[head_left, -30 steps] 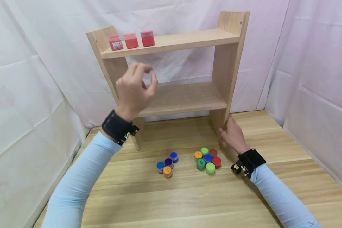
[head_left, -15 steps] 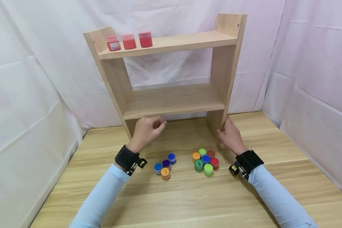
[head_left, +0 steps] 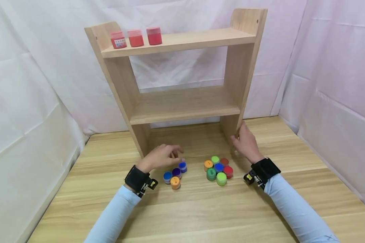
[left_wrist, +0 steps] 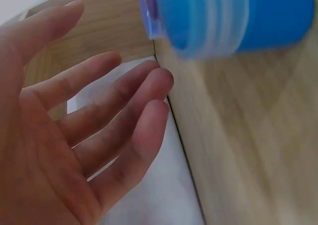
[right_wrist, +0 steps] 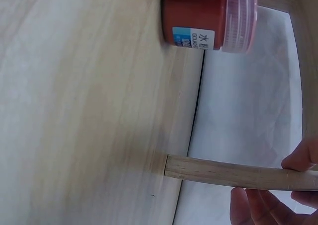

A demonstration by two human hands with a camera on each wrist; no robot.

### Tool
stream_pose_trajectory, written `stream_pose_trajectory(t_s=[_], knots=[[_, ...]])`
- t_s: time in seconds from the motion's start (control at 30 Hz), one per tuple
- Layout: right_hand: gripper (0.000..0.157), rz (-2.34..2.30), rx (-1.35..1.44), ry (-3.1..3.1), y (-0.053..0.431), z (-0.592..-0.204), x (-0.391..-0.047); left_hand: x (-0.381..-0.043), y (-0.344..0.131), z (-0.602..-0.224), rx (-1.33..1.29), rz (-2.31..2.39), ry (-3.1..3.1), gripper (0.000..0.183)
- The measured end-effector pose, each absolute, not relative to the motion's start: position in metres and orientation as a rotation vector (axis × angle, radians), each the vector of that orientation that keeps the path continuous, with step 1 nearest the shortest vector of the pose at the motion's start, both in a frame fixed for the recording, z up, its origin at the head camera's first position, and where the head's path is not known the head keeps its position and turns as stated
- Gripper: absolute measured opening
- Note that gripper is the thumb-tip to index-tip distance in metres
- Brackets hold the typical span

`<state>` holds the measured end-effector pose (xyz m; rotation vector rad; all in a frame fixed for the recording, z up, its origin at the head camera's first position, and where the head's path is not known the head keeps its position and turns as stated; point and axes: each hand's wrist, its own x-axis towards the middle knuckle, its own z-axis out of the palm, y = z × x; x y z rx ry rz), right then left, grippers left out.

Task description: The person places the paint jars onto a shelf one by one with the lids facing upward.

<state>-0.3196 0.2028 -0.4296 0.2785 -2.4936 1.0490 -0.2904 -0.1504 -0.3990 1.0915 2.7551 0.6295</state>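
My left hand (head_left: 162, 157) reaches over the back of a small group of paint jars, its fingertips right by the blue jar (head_left: 182, 167). In the left wrist view the fingers (left_wrist: 149, 125) are spread loosely with nothing between them, and a lighter blue jar (left_wrist: 213, 21) looms close. Beside that blue jar stand a dark purple jar (head_left: 176, 173) and an orange one (head_left: 175, 183). My right hand (head_left: 245, 143) grips the lower right side panel of the wooden shelf (head_left: 185, 116), thumb on one face and fingers on the other (right_wrist: 248, 205).
Three red jars (head_left: 136, 38) stand on the top board at the left. A second cluster of several jars, including a green one (head_left: 211, 174) and a brown one (right_wrist: 194, 19), sits on the table (head_left: 182, 216) near my right hand. White cloth (head_left: 27, 101) hangs around.
My left hand has come down from in front of the shelf's upper part to the left jar group, its fingers spreading. The right hand stays on the panel.
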Motion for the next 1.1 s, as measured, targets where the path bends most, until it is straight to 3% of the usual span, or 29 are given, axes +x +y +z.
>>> stream_pose_trajectory(t_s=[0.63, 1.1], knots=[[0.068, 1.036, 0.278, -2.490, 0.201, -0.429, -0.319, -0.287, -0.149, -0.416, 1.027, 0.573, 2.635, 0.048], [0.069, 1.058, 0.297, -2.502, 0.204, -0.431, -0.320, -0.287, -0.147, -0.422, 1.041, 0.588, 2.678, 0.036]])
